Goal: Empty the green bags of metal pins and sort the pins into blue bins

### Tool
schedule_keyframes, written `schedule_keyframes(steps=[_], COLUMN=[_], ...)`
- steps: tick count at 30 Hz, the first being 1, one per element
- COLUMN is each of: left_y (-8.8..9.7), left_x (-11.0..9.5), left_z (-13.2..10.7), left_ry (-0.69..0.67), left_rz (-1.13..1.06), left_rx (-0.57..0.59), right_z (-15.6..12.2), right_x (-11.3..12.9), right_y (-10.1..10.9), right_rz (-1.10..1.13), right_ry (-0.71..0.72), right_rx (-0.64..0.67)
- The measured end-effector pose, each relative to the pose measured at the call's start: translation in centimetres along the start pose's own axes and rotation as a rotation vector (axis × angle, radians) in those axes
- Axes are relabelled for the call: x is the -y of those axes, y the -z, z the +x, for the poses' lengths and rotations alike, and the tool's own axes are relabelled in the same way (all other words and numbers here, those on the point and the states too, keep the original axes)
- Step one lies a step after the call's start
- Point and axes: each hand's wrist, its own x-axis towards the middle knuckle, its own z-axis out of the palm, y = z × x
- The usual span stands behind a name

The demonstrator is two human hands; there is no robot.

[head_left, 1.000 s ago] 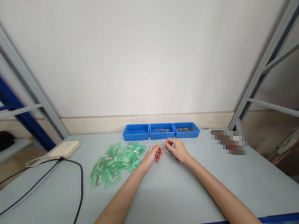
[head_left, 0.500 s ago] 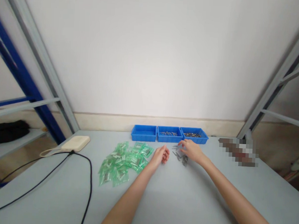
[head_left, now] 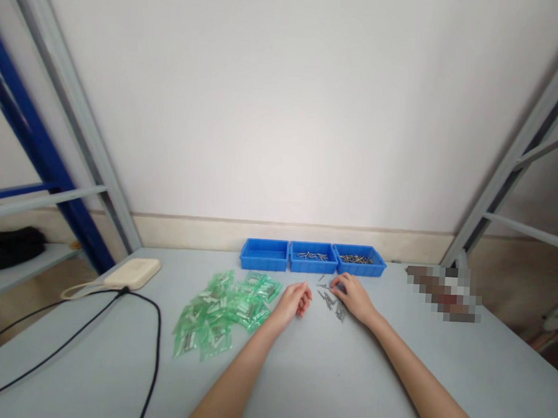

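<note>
I see the right hand (head_left: 353, 298) at loose metal pins (head_left: 328, 300), front-right of the middle bin (head_left: 313, 267); can't tell if it grips one. Left hand (head_left: 291, 302) curled, contents hidden, in front of that bin. Green packets (head_left: 220, 309): bin's front-left.

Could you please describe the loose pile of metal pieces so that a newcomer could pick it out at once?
On the grey table, find the row of three blue bins. Nearer the camera, beside the right hand, is the loose pile of metal pieces. Unlike the metal in the green bags and bins, these slim pieces lie bare on the table.
</note>
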Motion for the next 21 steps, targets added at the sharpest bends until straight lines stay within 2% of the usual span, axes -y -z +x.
schedule_keyframes(steps=[6,9,13,17,21], left_y=[-0.3,-0.4,-0.8,-1.2,-1.4], left_x=[-0.3,-0.4,-0.1,0.0,-0.9], left_z=[-0.2,-0.6,-1.0,-1.2,-1.6], left_ry=[-0.010,-0.047,-0.119,-0.169,-0.164], left_rz=[0.057,0.095,0.177,0.264,0.284], left_rx=[0.019,0.045,0.022,-0.031,-0.004], right_z=[-0.5,-0.9,-1.4,-1.8,-1.9], right_x=[1.1,1.8,3.0,4.5,4.9], right_y=[1.4,2.0,2.4,2.7,2.9], right_rz=[-0.069,0.027,0.205,0.229,0.242], right_ry=[-0.005,-0.020,0.043,0.091,0.115], right_rx=[0.037,0.022,0.022,0.008,0.001])
